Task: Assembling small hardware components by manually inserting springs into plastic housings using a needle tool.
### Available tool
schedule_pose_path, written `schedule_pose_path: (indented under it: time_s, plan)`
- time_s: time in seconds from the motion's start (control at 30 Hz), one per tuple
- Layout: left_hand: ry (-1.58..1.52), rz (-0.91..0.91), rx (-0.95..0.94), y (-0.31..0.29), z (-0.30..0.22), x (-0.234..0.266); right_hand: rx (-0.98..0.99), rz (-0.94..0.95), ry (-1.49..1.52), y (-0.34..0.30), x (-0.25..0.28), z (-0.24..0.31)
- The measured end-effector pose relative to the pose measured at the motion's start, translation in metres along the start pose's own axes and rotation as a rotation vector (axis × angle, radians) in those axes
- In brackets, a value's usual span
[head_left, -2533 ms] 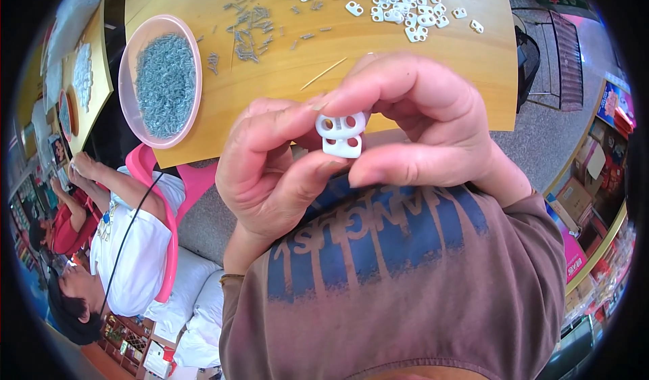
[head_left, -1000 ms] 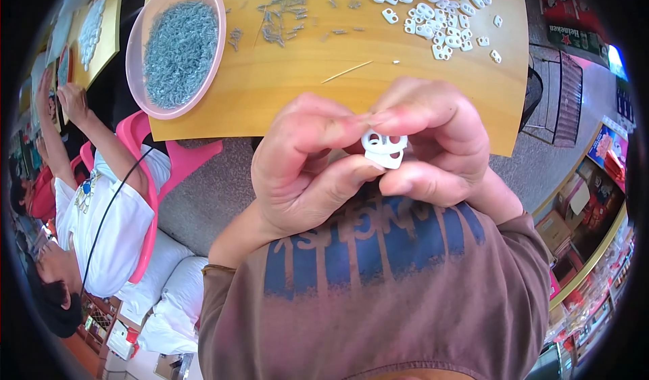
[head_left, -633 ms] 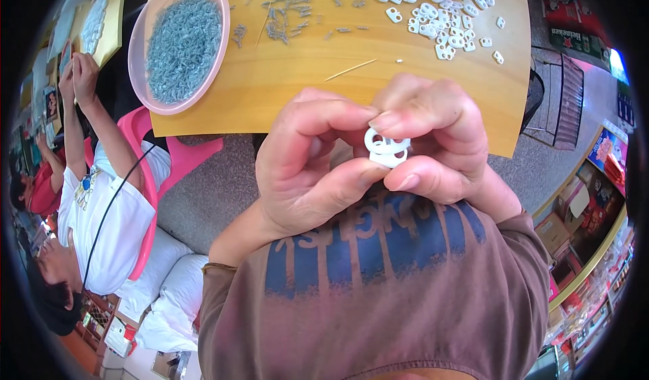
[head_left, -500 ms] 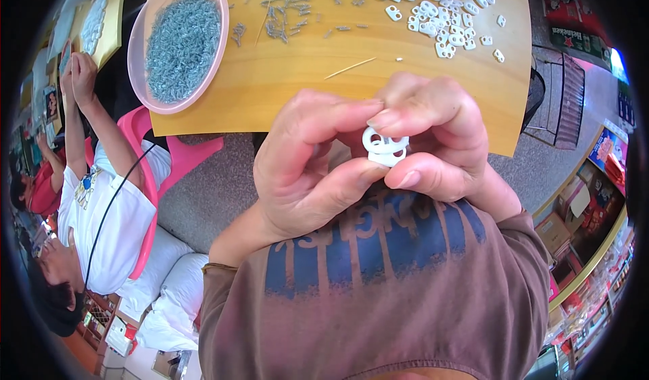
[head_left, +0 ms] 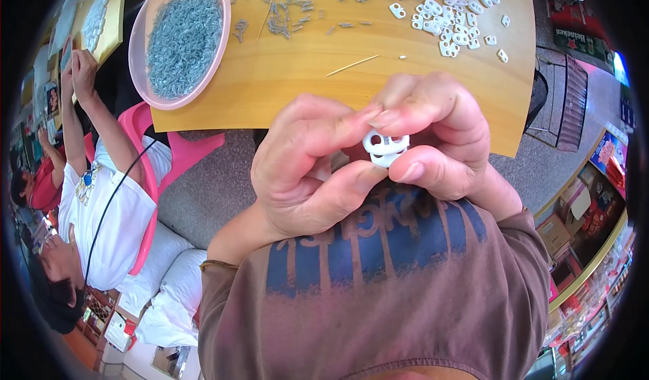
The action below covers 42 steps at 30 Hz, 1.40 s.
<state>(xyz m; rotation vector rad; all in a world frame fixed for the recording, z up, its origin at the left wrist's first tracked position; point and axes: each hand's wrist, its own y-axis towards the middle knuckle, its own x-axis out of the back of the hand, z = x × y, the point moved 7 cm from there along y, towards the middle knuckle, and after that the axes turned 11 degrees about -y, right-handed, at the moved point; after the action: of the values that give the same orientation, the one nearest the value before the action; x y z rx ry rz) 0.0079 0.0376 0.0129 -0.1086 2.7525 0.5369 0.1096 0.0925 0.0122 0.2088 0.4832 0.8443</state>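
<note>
Between my two hands, close to my chest, is a small white plastic cord lock (head_left: 385,158) with two holes in its rounded face. A bit of grey, apparently a spring, shows inside it. My left hand (head_left: 301,167) pinches it from the left with thumb and fingertips. From the right, my right hand (head_left: 443,133) closes on the same piece, thumb below and forefinger above. Fingers partly cover its top and sides. On the table beyond lie many loose white cord lock pieces (head_left: 439,11) and scattered small metal springs (head_left: 287,11).
A pink bowl (head_left: 137,69) full of springs stands at the table's left edge. A thin wooden stick (head_left: 351,65) and a tiny white bit (head_left: 402,57) lie on the wooden table (head_left: 230,106). A person (head_left: 111,197) sits at left by a pink chair (head_left: 145,197).
The cord lock has turned slightly between my fingers, and the gap between its upper and lower parts looks different. Both hands keep their pinch in nearly the same place.
</note>
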Motion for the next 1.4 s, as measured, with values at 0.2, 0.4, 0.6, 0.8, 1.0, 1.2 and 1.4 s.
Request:
schedule_pose_path:
  time_s: [0.2,0.4,0.6,0.8,1.0,1.2,1.4]
  plan:
    - [0.048,0.016,-0.026,0.0,0.001,0.002,0.021,-0.086,-0.059,0.001,0.001,-0.001]
    - [0.093,0.006,0.008,-0.004,-0.002,0.002,0.025,-0.068,-0.102,-0.001,0.0,-0.001]
    - [0.205,0.041,-0.01,0.0,-0.007,0.002,0.081,0.004,-0.099,-0.003,-0.005,-0.007]
    - [0.174,0.026,-0.03,-0.002,-0.001,0.004,-0.023,-0.034,-0.129,-0.004,-0.002,-0.008]
    - [0.018,-0.037,0.015,-0.006,0.005,0.009,-0.06,-0.138,-0.162,-0.003,0.002,-0.009]
    - [0.04,-0.043,-0.01,-0.003,0.007,0.01,-0.06,-0.101,-0.221,0.001,0.002,-0.005]
    - [0.063,-0.048,-0.004,-0.002,0.006,0.01,-0.019,-0.116,-0.271,0.0,0.004,-0.005]
